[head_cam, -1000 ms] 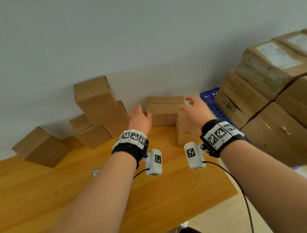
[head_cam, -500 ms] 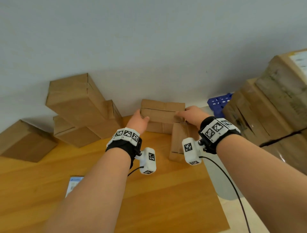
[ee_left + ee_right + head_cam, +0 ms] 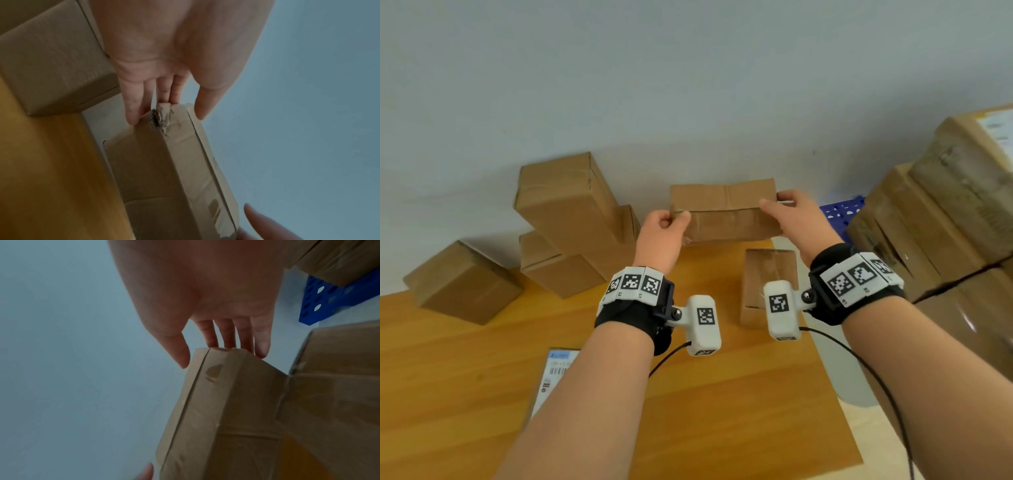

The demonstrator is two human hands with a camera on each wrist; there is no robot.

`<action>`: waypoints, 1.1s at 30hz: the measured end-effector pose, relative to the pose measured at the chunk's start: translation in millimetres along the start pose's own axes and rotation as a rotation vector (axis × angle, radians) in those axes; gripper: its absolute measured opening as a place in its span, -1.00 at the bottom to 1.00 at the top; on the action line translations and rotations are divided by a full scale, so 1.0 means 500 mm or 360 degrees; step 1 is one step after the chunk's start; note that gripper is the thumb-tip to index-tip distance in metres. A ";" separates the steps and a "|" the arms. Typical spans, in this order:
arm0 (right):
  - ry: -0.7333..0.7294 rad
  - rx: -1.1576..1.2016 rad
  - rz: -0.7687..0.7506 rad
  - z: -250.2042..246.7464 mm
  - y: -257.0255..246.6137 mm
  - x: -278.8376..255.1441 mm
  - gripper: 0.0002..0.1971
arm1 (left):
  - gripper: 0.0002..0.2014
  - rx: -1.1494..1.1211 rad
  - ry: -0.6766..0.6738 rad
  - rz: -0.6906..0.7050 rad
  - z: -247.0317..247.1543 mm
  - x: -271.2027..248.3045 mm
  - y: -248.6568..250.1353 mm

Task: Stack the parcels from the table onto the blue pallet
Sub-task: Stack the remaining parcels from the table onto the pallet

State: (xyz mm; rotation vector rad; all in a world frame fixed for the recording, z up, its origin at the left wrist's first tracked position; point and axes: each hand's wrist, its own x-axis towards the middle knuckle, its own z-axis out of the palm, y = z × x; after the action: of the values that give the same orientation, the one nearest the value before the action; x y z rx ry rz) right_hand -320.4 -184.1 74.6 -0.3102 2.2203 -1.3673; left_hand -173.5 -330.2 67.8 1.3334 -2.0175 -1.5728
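Both hands on one parcel (image 3: 726, 212), lifted clear of the table (image 3: 688, 394) near its far edge, by the wall. Left hand (image 3: 659, 236) grips the left end, right hand (image 3: 796, 219) the right end; on each side the thumb sits on one face and the fingers (image 3: 133, 104) wrap the opposite face, so it's a pinch at the corners, not a palm-under carry. Left wrist view shows that corner crushed and torn right where the fingers bear, so I'd shift the grip inward onto sound cardboard or get the palms under the bottom before swinging it. The blue pallet (image 3: 842, 214) is off to the right, mostly covered by a tall stack of boxes (image 3: 935, 219); only a small blue strip shows next to the wall. Judging from that, the parcel has to go either on top of the stack or into the gap by the wall, and I can't tell from here which has room. Keep it level, carry it over the upright box (image 3: 767, 274) standing on the table below rather than clipping it. Set it flush with the stack edges, flat face down, let go only once it sits without rocking. Other parcels (image 3: 571, 219) are still on the table to the left.
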 end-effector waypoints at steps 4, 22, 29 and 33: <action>0.0135 0.0181 -0.0134 0.000 -0.024 -0.101 -0.50 | -0.41 -0.0235 -0.0017 -0.0002 -0.040 -0.070 -0.003; 0.0189 0.0221 0.0105 0.141 0.187 -0.500 -0.64 | -0.74 -0.0398 -0.0159 -0.0257 -0.192 -0.379 -0.316; -0.0104 0.0000 0.0475 0.164 0.318 -0.544 -0.39 | -0.68 -0.0018 -0.0219 -0.0213 -0.176 -0.415 -0.386; -0.0101 -0.0056 0.0633 0.160 0.357 -0.547 -0.48 | -0.49 0.0163 -0.0163 -0.0277 -0.158 -0.414 -0.395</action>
State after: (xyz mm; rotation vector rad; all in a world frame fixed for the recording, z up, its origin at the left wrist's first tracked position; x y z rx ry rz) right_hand -34.6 -40.7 -29.5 0.0750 2.1120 -1.0889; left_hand 91.4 -218.9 -7.2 1.5329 -2.1189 -1.6621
